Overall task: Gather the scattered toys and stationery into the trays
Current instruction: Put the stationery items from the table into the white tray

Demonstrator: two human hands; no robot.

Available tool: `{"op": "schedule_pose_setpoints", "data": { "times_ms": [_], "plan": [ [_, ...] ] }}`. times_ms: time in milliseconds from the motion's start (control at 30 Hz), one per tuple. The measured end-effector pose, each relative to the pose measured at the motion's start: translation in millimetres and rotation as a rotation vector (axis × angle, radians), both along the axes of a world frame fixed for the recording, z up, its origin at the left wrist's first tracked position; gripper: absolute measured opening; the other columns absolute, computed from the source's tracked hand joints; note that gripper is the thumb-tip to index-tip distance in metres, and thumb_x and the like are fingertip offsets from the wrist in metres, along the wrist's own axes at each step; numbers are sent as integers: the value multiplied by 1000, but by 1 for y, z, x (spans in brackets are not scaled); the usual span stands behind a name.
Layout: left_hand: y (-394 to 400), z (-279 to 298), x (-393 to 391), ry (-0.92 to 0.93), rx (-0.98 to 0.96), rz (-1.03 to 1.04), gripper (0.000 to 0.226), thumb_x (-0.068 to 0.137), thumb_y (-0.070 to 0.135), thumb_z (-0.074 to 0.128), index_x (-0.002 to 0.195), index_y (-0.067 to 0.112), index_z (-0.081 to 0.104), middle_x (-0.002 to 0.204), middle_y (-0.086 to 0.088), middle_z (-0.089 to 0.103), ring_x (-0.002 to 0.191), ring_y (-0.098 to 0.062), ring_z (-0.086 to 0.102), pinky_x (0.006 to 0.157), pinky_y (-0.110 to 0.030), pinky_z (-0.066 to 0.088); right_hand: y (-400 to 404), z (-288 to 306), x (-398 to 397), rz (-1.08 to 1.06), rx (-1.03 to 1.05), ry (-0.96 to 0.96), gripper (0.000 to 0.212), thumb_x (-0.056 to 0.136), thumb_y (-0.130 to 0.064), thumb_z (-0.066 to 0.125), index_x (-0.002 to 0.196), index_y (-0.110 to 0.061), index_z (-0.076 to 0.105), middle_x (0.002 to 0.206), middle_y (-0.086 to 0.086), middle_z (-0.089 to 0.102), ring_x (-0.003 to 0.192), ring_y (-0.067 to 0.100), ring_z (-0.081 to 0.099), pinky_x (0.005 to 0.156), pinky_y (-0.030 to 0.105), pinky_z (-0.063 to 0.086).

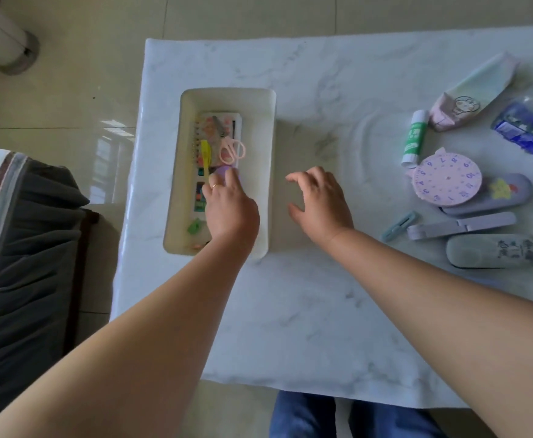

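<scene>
While the left hand (227, 203) grips a purple item (224, 172) inside the white tray (271, 172) at centre-left, the right hand (320, 200) hovers loosely spread — marble-patterned table (322, 311), glossy tiled floor (53, 99); stationery (448, 181) scattered right.

The left hand (227, 207) covers most of a purple object (225, 170) in the tray (269, 172), so its kind cannot be told, and hides the near part of the notebook (217, 121); the blue packet (530, 131) and the bench (322, 311) are cut by the right edge; print on the glue stick (413, 139) is too small to read.
</scene>
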State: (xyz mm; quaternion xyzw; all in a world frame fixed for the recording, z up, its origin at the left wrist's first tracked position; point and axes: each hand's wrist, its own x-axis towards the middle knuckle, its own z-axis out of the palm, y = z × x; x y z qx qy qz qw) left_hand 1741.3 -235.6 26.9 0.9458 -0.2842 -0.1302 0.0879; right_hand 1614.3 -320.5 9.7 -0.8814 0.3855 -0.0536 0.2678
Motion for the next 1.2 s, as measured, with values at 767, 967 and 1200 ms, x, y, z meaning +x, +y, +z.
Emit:
{"op": "schedule_pose_setpoints", "data": {
  "times_ms": [767,967,1200],
  "plan": [
    [-199,-22,-231,752,28,81,54,94,23,51,143,10,31,134,-14,53,120,-32,52,92,-32,41,-185,-31,-199,-401,12,403,44,90,-23,52,133,-17,47,129,14,53,121,34,42,95,38,34],
    [-206,-28,-234,741,33,95,48,92,21,52,137,11,38,125,-12,58,112,-31,56,90,-33,45,-203,-35,-196,-434,-2,333,37,93,-27,51,128,-16,50,128,15,53,119,35,43,94,39,34],
    [-206,-39,-207,639,33,77,49,94,24,49,140,15,34,122,-12,58,107,-32,58,83,-35,47,-253,-39,-152,-414,-71,209,52,84,-20,68,131,-16,45,130,15,42,113,35,51,90,39,44]
  ]
}}
